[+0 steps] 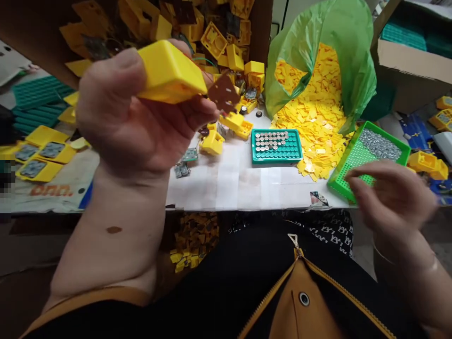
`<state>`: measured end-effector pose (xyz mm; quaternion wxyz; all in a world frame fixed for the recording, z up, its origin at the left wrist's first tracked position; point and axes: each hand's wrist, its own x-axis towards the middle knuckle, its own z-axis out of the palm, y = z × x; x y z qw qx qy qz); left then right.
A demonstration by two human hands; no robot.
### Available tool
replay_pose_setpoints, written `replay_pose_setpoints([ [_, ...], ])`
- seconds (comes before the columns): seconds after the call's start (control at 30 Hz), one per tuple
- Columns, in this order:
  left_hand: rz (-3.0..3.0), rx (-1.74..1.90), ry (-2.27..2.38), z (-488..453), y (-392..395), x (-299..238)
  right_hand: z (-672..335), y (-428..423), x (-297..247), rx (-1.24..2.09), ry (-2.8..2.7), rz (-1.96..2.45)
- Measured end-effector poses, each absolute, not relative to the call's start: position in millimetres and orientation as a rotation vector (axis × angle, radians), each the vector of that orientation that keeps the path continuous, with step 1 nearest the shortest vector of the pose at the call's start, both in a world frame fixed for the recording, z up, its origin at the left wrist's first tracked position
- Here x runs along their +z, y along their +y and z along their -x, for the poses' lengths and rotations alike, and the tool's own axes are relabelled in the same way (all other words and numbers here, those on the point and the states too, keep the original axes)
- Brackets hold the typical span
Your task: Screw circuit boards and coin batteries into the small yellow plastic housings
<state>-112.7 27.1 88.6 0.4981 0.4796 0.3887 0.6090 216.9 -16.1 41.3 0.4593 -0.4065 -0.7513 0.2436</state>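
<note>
Our left hand [136, 113] is raised on the left side of the view, its fingers and thumb closed around a yellow housing [169, 70]. The housing sits between the thumb and the curled fingers, tilted, with one corner pointing right and downward past the grip. Just right of it, beyond the fingertips, we see a brown board [224, 93]; whether it hangs from the housing we cannot tell. The housing is held up above the white work surface [226, 188], in front of a heap of other yellow housings [213, 40] in a cardboard box [261, 23]. Our right hand [397, 193] is well apart from the held housing, over the near right edge of a green basket [355, 157]. It is blurred, with thumb and forefinger curled toward each other, and we cannot tell whether they meet or pinch anything. Small grey metal pieces [379, 143] lie toward the far side of that basket. Between our hands stands a teal tray [277, 161] partly filled with round silvery cells [270, 139], and just beside it flat yellow pieces [321, 103] spill from a green bag [363, 56].
</note>
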Motion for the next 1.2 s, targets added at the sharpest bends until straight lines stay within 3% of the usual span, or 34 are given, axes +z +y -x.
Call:
replay_pose_setpoints([
  [0.1,-1.135,1.420,0.771,99,16,86,-173,9,39,0.733,-2.050,0.845],
  [0.27,-1.111,0.975,0.858,93,-4,69,-118,32,21,1.231,-1.990,0.643],
  [0.43,-0.945,0.802,0.887,96,-27,29,-138,12,-1,2.027,-1.746,0.753],
  [0.57,-0.839,0.752,0.754,86,-37,-4,-177,-4,-7,2.172,-1.594,0.951],
  [0.67,-0.869,0.655,0.814,72,-37,-15,-195,-11,-6,1.904,-1.694,1.199],
  [0.83,-1.042,0.790,1.137,44,-32,-19,-198,-19,-11,0.607,-2.187,1.294],
  [0.9,-1.046,0.768,1.212,36,-33,-20,-196,-23,-17,0.251,-2.415,1.258],
  [1.03,-0.974,0.688,1.193,29,-36,-20,-197,-27,-22,-0.013,-2.712,1.333],
  [1.2,-0.996,0.943,1.222,24,-33,-13,-196,-19,-16,-0.307,-2.451,1.207],
])
